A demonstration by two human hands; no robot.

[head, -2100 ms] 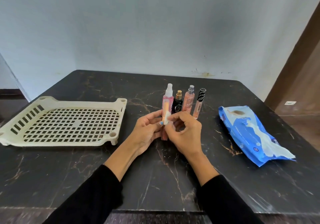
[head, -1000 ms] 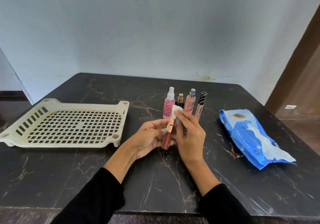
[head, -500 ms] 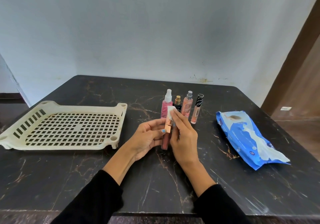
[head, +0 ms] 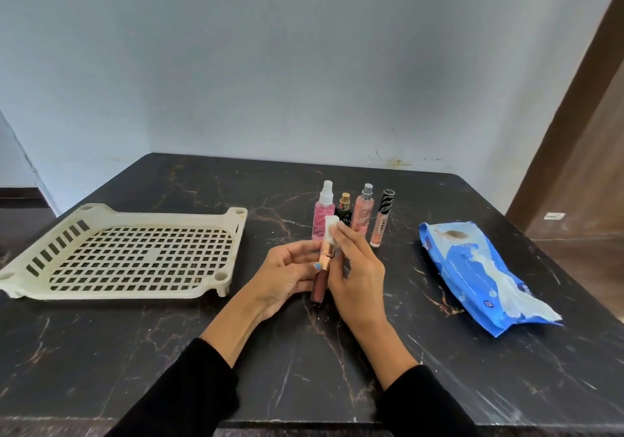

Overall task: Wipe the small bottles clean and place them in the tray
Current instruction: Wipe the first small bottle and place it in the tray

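Atop the tube's cap [head: 326, 255], the wipe [head: 331, 226] has risen.

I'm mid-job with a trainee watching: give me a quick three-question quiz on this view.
1. True or false: the cream slotted plastic tray already holds a bottle.
2. How many small bottles stand upright on the black marble table behind the hands?
3. What is the right hand pressing against the rose-gold-capped gloss tube held in the left hand? A) white wipe B) blue wipes packet C) sponge

Key: 1 false; 2 four; 3 A, the white wipe.
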